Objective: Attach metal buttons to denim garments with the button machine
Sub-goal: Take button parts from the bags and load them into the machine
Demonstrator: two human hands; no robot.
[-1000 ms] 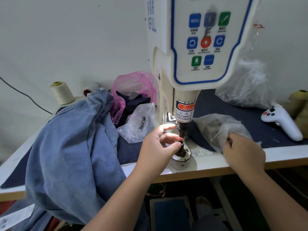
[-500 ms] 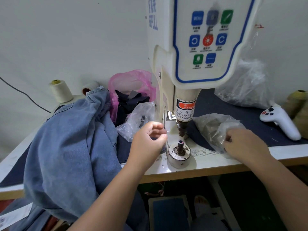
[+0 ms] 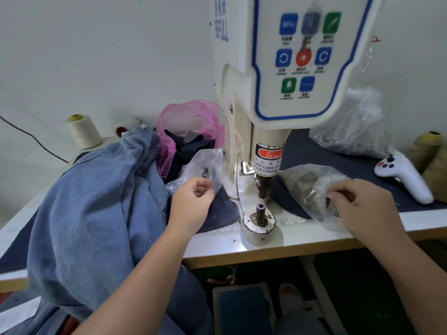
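Denim jacket (image 3: 89, 209) lies heaped on the left part of the worktable (image 3: 302, 240), well clear of the button machine (image 3: 278, 68) and not yet under its punch (image 3: 262, 187). The left hand (image 3: 192, 204), which a second ago was at the lower die (image 3: 260, 210) with its fingertips on the post, has pulled back to the left and now hovers between the jacket and the die, fingers loosely curled and holding nothing that shows. The die post stands bare of the hand, and a small part seems to sit on its tip, so the lower piece looks loaded, though that is a judgement. The right hand (image 3: 362, 206) stays at the clear plastic bag (image 3: 312, 187) of hardware just right of the machine, fingers curled and pinching a small dark part at the bag's mouth. Loading the top half probably follows, then bringing the denim onto the post.
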